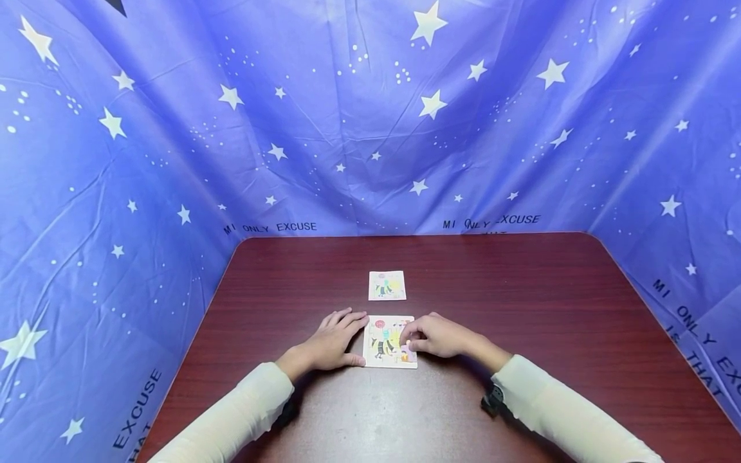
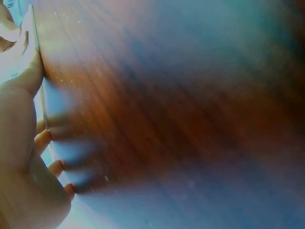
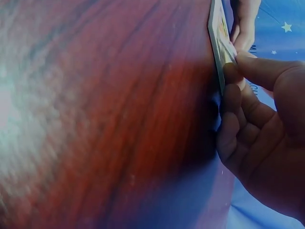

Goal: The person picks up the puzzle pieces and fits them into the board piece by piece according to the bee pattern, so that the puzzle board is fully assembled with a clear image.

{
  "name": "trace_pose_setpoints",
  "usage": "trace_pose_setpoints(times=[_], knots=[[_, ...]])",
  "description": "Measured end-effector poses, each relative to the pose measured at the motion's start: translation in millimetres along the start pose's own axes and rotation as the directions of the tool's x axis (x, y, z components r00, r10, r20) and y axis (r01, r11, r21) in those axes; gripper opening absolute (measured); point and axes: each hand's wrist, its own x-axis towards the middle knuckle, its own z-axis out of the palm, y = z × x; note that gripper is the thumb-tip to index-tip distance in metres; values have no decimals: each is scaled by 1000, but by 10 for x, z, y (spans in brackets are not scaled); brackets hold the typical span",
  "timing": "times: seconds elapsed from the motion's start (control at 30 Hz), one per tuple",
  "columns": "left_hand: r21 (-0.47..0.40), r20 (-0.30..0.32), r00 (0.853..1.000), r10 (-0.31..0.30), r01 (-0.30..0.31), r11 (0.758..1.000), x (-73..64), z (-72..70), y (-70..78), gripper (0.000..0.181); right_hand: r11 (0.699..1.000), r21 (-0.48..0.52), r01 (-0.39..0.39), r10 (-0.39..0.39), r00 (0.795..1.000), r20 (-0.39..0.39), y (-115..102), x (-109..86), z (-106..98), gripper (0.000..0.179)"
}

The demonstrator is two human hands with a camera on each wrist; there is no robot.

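A square jigsaw puzzle (image 1: 382, 347) with a bee picture and a pale border lies flat on the table in the head view. My left hand (image 1: 336, 341) rests at its left side, thumb by the near corner and fingers spread towards the far corner. Over the puzzle's right part, my right hand (image 1: 437, 335) has its fingers bent. The right wrist view shows that thumb and forefinger pinching a thin puzzle piece (image 3: 228, 46), tilted up from the board; its picture is too small to tell. The left wrist view catches the left hand (image 2: 19, 129) along the board's edge.
A smaller card (image 1: 387, 286) with a matching bee picture lies beyond the puzzle. Both lie on a dark red wooden table (image 1: 278, 270) with rounded far corners. A blue star-patterned curtain (image 1: 370, 116) hangs around its back and sides.
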Motion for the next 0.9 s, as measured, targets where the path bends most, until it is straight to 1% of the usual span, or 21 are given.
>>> trace_pose_setpoints(times=[0.13,0.27,0.43,0.57,0.73,0.9], knots=[[-4,2,1000,-4,4,1000,1,8,-9,93,1000,-24,-10,10,1000,-3,-10,17,35,10],[-2,1,1000,-3,3,1000,-1,5,-8,93,999,-35,-4,3,1000,-13,-26,26,46,9],[-7,0,1000,0,0,1000,2,-12,3,92,997,-71,-7,5,1000,-20,-41,33,60,9],[-9,0,1000,3,-3,1000,5,-21,9,91,998,-62,-9,8,1000,-25,-52,35,76,9],[-3,2,1000,0,0,1000,3,-30,17,91,999,-46,-20,17,998,-55,-73,38,121,9],[-3,2,1000,3,-3,1000,0,-44,40,90,997,-76,-19,12,995,-95,-93,39,178,11]])
